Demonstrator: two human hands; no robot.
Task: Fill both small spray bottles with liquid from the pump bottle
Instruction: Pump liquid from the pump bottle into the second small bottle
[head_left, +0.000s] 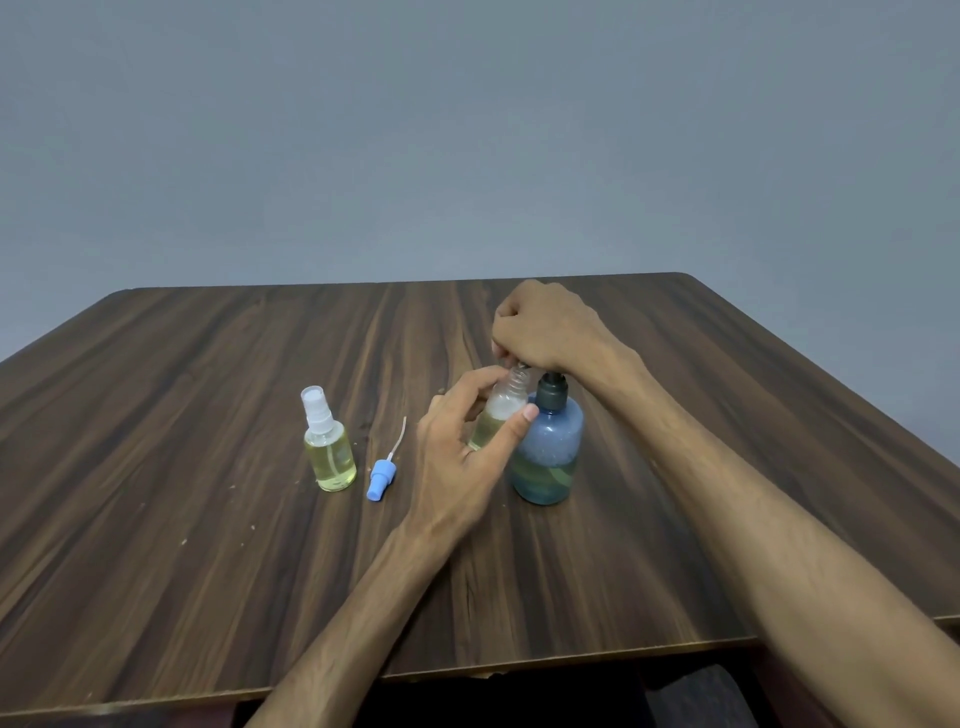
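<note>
A: Yellow liquid fills most of the capped spray bottle (329, 451), which stands upright on the counter (156, 415), well left of the fingers.

B: And the blue piece beside it?

A: That is 1 blue spray cap (381, 481) with its thin tube, lying on the counter between the capped bottle and the left hand (462, 457).

B: What do the left fingers do?

A: They curl round the open spray bottle (500, 415), thumb in front and the others behind. It is tilted, neck toward the pump, with yellow liquid in its lower part.

B: And the right side?

A: The right hand (545, 327) sits on top of the pump bottle (546, 452), fingers curled down over the pump head, just above the open neck. The pump bottle stands on the counter, touching the held bottle, with liquid low inside.
</note>
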